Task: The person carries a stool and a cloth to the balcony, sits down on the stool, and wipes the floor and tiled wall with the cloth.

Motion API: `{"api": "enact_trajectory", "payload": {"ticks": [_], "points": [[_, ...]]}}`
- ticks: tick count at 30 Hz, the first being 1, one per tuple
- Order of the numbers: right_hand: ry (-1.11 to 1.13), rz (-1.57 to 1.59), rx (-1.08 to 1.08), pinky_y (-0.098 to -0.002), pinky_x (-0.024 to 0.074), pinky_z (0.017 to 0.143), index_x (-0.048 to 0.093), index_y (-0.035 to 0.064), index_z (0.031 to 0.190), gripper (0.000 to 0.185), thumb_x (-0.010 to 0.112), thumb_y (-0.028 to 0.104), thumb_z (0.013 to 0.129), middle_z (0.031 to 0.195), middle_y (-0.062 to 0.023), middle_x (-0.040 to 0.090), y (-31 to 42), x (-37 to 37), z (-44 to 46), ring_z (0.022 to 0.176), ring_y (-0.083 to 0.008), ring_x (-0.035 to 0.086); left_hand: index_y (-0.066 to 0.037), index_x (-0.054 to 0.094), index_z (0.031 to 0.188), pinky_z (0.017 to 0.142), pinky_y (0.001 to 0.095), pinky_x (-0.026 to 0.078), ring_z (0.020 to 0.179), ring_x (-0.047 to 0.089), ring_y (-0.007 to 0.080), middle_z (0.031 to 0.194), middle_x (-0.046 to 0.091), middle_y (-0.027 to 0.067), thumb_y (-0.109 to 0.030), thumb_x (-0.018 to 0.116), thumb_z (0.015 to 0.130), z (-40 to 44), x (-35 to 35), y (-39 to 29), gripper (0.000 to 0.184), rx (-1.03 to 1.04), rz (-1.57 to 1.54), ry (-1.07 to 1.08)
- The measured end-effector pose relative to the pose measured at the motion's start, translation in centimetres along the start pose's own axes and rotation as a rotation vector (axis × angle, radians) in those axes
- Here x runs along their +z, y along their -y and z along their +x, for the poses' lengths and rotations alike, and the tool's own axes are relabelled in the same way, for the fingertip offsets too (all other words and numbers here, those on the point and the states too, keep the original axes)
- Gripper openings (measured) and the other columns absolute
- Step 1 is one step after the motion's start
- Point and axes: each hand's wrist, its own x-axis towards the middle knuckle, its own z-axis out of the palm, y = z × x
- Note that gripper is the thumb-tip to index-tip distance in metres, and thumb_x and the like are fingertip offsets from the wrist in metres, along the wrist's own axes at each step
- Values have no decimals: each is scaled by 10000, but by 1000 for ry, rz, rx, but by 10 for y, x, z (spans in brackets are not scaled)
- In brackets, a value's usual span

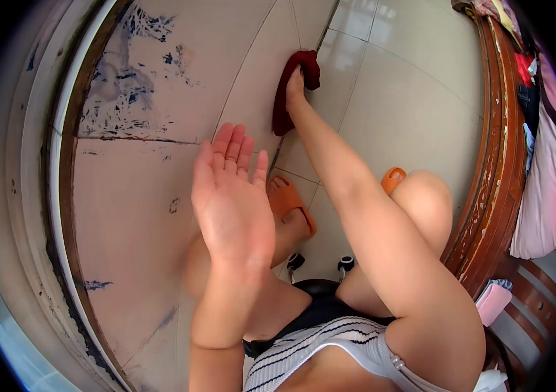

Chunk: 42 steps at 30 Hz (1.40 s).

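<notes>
My right hand (pixel 296 81) reaches far forward onto a dark red cloth (pixel 283 117) that lies on the floor along a dark seam between tiles. The cloth wraps round the fingers and hides most of them. In the air over the pinkish tiles (pixel 134 209), my left hand (pixel 235 196) is held palm up with its fingers stretched out, and nothing is in it. Dark blue smears (pixel 121 85) mark the tiles at the upper left.
Orange slippers (pixel 304 219) are on my feet, and I sit low on a seat with small casters (pixel 296 261). A worn brown wooden edge (pixel 487 163) runs down the right, with clothes (pixel 542 176) beyond it. A door track (pixel 62 163) curves along the left.
</notes>
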Motion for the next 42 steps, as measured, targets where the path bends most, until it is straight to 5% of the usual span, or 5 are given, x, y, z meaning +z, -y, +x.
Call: {"api": "enact_trajectory", "payload": {"ticks": [16, 24, 30, 40, 42], "points": [[101, 40, 391, -434, 207, 1024, 414, -1, 1212, 490, 303, 370, 913, 1318, -213, 333, -57, -10, -100, 1203, -393, 269, 37, 340, 1257, 1055, 353, 209, 1247, 270, 214, 1274, 343, 123, -307, 319, 939, 3, -12, 4, 469, 87, 37, -151], [181, 56, -63, -435, 208, 1022, 419, 0, 1204, 477, 315, 361, 911, 1308, -212, 340, 28, 0, -200, 1195, -392, 277, 16, 359, 1255, 1038, 358, 239, 1231, 304, 217, 1276, 361, 112, -306, 369, 929, -40, -28, 18, 458, 103, 21, -166], [362, -183, -788, -418, 219, 1010, 432, 5, 1169, 412, 393, 304, 888, 1265, -213, 356, 54, 7, -262, 1166, -384, 295, -18, 461, 1191, 975, 341, 315, 1129, 398, 176, 1192, 458, 58, -292, 414, 906, -75, -50, 9, 399, 286, 56, -242], [548, -127, -822, -386, 394, 829, 559, -9, 968, 307, 512, 253, 816, 950, -207, 573, 55, -29, -356, 923, -360, 514, -50, 505, 1087, 820, 330, 398, 885, 462, 144, 1036, 500, 17, -250, 425, 889, -132, -115, -8, 293, 154, -118, -294], [639, -297, -848, -313, 410, 809, 569, 15, 1022, 317, 495, 274, 856, 934, -141, 594, 60, -41, -374, 901, -253, 550, -47, 503, 1083, 824, 328, 396, 885, 464, 147, 1033, 499, 19, -250, 423, 890, -148, -124, -10, 291, 145, -125, -272]]}}
